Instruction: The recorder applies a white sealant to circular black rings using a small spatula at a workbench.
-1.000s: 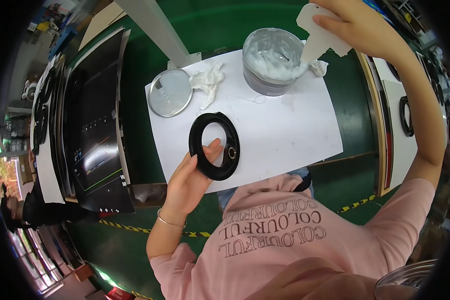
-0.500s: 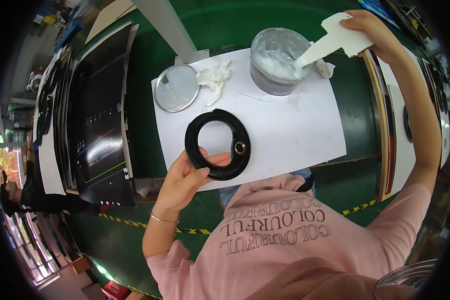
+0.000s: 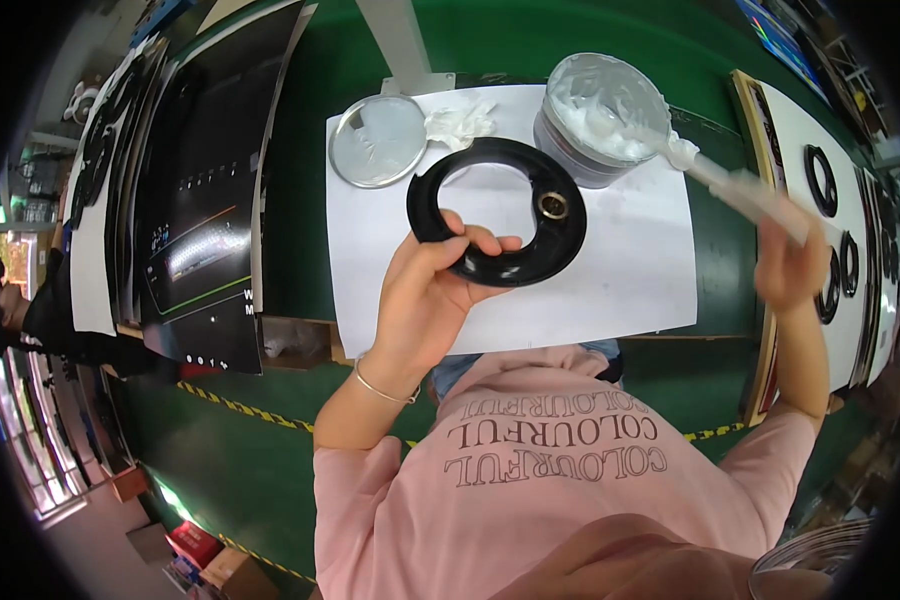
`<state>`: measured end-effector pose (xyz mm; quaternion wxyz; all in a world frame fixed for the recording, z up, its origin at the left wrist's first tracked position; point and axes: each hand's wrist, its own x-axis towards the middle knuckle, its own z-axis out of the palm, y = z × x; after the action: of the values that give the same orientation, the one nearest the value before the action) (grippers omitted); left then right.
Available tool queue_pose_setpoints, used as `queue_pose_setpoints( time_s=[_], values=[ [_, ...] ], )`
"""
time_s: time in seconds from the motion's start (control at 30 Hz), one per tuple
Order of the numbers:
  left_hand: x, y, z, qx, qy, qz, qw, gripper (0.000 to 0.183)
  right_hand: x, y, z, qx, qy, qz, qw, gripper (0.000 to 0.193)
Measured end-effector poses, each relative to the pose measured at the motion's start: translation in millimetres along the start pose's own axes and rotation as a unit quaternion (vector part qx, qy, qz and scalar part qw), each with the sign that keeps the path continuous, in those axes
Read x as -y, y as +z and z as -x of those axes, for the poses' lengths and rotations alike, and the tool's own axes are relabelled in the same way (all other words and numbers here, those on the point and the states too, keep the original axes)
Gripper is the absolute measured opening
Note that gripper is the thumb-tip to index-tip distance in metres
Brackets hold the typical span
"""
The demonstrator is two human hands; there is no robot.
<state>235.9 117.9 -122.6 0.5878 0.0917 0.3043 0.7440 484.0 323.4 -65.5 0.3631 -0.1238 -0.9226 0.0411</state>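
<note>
My left hand (image 3: 425,275) grips a black ring (image 3: 562,240) by its near left side, thumb on top and fingers through the opening. The ring is tilted above a white paper sheet (image 3: 365,270), and a metal-edged hole shows on its right side. My right hand (image 3: 792,265), smeared by motion, is closed around a flat white scraper (image 3: 740,195). Its narrow end points at the right rim of a grey tub (image 3: 585,168) holding white paste (image 3: 592,122). A round lid (image 3: 377,140) lies left of the tub, beside crumpled tissue (image 3: 460,124).
Large black panels (image 3: 210,190) stand at the left. On the right, white boards (image 3: 795,140) carry black rings (image 3: 820,180). A pale post (image 3: 395,45) rises behind the lid. Another person (image 3: 55,310) in dark clothing is at the far left.
My left hand has carried the ring farther away and to the right. My right hand has swung nearer to me, drawing the scraper's end from inside the tub to its right rim.
</note>
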Motion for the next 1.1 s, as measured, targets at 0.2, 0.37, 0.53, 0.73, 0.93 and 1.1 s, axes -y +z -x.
queue_pose_setpoints(
  time_s=[0.2,0.37,0.53,0.73,0.93,1.1],
  values=[
    [-3.3,3.8,-3.8,0.009,-0.007,0.044,0.999,0.011,40.3,9.7,-19.7,0.069,-0.257,0.003,0.964,0.025],
    [-4.6,4.7,-4.1,0.012,-0.023,0.072,0.997,0.012,40.2,8.7,-18.1,0.116,-0.265,-0.007,0.957,0.028],
    [-5.1,4.5,-4.6,0.012,-0.018,0.076,0.997,0.013,40.1,7.6,-17.8,0.123,-0.270,-0.007,0.955,0.026],
    [-5.6,2.5,-5.4,0.022,-0.022,0.075,0.997,0.013,45.1,2.6,-17.9,0.143,-0.269,0.021,0.952,0.025],
    [-2.2,6.4,-4.4,0.012,0.005,0.028,1.000,0.013,50.3,-3.0,-22.6,0.162,-0.266,0.044,0.949,0.024],
    [1.5,9.3,-3.4,0.022,0.054,-0.065,0.996,0.015,51.6,-6.8,-27.1,0.153,-0.267,0.050,0.950,0.023]
  ],
)
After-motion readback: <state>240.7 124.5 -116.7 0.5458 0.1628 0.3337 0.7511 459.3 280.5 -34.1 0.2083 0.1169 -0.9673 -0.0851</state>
